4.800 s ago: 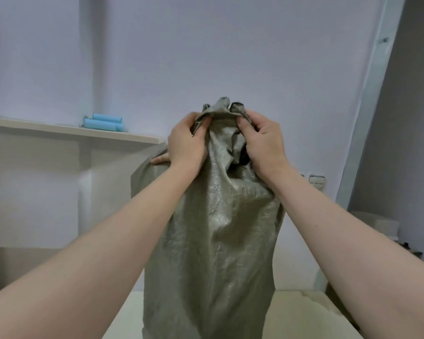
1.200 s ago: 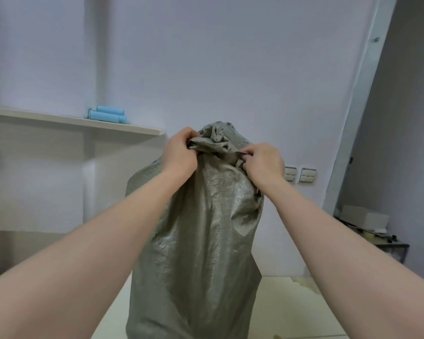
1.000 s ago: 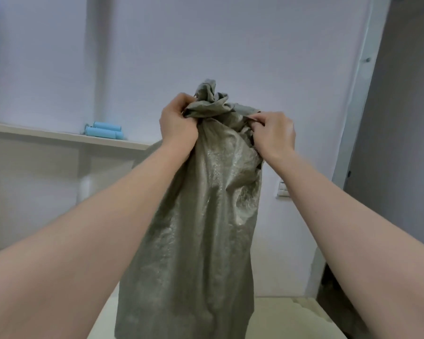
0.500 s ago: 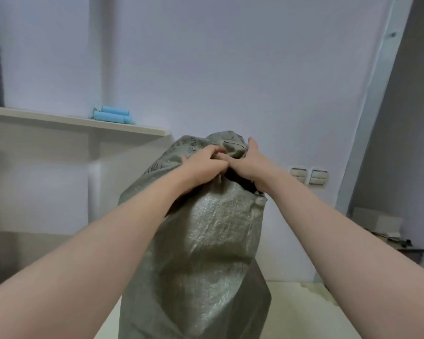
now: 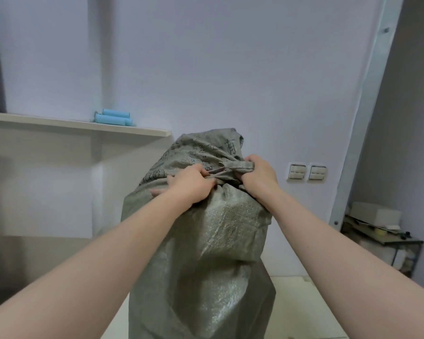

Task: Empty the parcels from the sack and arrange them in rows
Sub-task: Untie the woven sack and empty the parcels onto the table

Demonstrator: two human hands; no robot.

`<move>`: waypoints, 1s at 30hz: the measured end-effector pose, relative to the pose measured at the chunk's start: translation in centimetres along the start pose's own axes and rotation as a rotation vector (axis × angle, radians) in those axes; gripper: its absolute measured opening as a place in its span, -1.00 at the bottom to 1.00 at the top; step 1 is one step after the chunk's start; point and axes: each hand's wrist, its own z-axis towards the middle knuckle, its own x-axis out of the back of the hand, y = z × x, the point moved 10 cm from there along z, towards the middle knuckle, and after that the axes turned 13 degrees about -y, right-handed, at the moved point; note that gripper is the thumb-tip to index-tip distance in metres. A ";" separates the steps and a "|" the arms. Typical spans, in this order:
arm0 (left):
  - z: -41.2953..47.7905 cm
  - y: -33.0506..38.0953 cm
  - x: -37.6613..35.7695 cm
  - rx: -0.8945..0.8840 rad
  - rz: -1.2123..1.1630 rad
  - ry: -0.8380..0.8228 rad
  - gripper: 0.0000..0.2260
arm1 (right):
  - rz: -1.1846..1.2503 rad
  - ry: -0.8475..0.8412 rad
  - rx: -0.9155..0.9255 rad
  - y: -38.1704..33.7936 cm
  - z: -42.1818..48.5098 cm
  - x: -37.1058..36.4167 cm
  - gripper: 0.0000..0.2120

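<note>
- On the far left I see a wall shelf [image 5: 78, 124] carrying blue rolls [image 5: 113, 117]; open room lies between its end and the sack.
- My left hand [image 5: 190, 185] is clenched on bunched fabric at the top of the grey-green sack [image 5: 201, 253], which stands upright at centre on the pale desk [image 5: 301, 311].
- My right hand [image 5: 260, 177] is clamped on the hemmed sack edge just beside the left one.
- Half a second ago both hands pressed together on the top; now they sit slightly apart, pulling the hem.
- I cannot see any parcels; the sack's bottom is cut off by the frame.
- Far right: wall switches [image 5: 307, 172] and a cluttered rack [image 5: 382, 231].
</note>
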 end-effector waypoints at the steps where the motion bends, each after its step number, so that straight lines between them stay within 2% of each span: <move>1: -0.6 0.3 0.5 0.021 -0.011 0.096 -0.81 | 0.014 0.042 0.049 -0.9 -0.4 0.5 -0.74; 3: -2.0 0.6 1.3 0.019 -0.095 0.257 -0.86 | 0.044 0.108 0.136 -2.8 -1.0 1.5 -0.71; 4: -2.4 1.0 1.7 -0.038 -0.193 0.311 -0.85 | 0.072 0.134 0.178 -3.8 -1.1 2.0 -0.71; 8: -2.3 3.2 5.1 -0.370 -0.592 0.419 -0.81 | 0.230 0.202 0.359 -7.3 -0.5 4.6 -0.70; 12: -3.0 6.9 9.4 -0.698 -0.761 0.476 -0.84 | 0.312 0.296 0.567 -10.6 -0.2 8.0 -0.76; 13: -2.8 7.1 9.7 -0.706 -0.749 0.487 -0.86 | 0.317 0.291 0.589 -10.5 0.0 8.2 -0.77; 15: -2.0 6.0 9.3 -0.577 -0.603 0.535 -0.95 | 0.288 0.225 0.569 -9.0 0.4 7.5 -0.78; 18: -1.8 3.9 7.9 -0.337 -0.235 0.608 -0.84 | 0.142 0.118 0.508 -5.3 0.9 4.9 -0.77; 20: -0.4 3.8 6.2 -0.393 -0.131 0.495 -0.62 | 0.220 0.001 0.525 -3.6 0.9 3.2 -0.76; 22: 2.2 3.8 3.8 -0.498 -0.154 0.267 -0.33 | 0.216 -0.117 0.526 -3.2 0.7 1.9 -0.76; 23: 2.9 3.9 3.0 -0.512 -0.145 0.202 -0.31 | 0.169 -0.173 0.504 -3.3 0.4 1.5 -0.76; 24: 3.4 3.9 2.6 -0.489 -0.116 0.196 -0.35 | 0.129 -0.235 0.460 -3.4 0.1 1.0 -0.68; 25: 3.8 3.7 2.7 -0.446 -0.091 0.230 -0.41 | 0.097 -0.303 0.423 -3.4 -0.1 0.5 -0.47; 27: 3.7 3.8 3.0 -0.372 -0.078 0.299 -0.50 | -0.041 -0.394 0.374 -3.4 -0.4 -0.6 0.10; 28: 3.4 4.0 3.0 -0.347 -0.081 0.311 -0.52 | -0.192 -0.393 0.370 -3.4 -0.5 -1.1 0.25; 30: 3.1 4.2 2.3 -0.309 -0.105 0.283 -0.53 | -0.442 -0.338 0.327 -2.6 -0.4 -1.7 0.28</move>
